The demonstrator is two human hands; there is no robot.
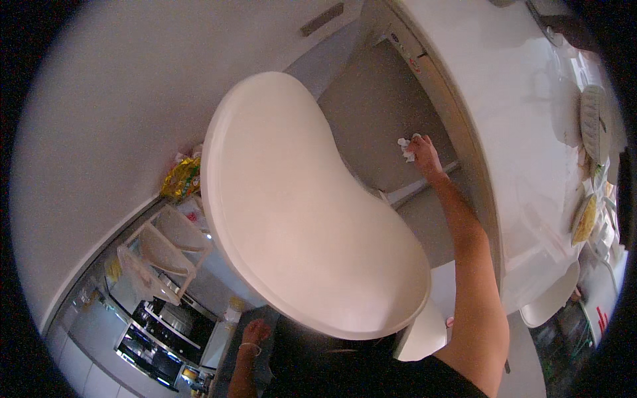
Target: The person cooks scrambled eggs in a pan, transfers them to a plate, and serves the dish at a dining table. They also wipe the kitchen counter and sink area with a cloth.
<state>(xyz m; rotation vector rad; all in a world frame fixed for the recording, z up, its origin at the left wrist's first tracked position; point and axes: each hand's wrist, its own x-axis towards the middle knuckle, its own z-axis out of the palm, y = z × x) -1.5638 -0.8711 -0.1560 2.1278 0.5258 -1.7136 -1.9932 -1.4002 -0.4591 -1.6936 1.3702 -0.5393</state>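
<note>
My right hand (425, 155) grips a crumpled white tissue (407, 150) against or just over a flat grey-brown surface (380, 104), near the edge of a large glossy white table (527, 149). Between my arms a smooth white bean-shaped panel (308, 214) fills the middle of the view and hides what lies behind it. Low on the left is my left hand (256, 331), with a thin band on the wrist, beside a dark surface. It is small and dim, so its finger pose and anything in it are unclear.
Plates (594, 124) with food stand along the white table's far side. A white chair (550, 298) is near its lower edge. On the left are a yellow package (184, 179), a pale-framed rack or chair (164, 248) and a dark built-in appliance (149, 355). A grey wall (109, 109) runs alongside.
</note>
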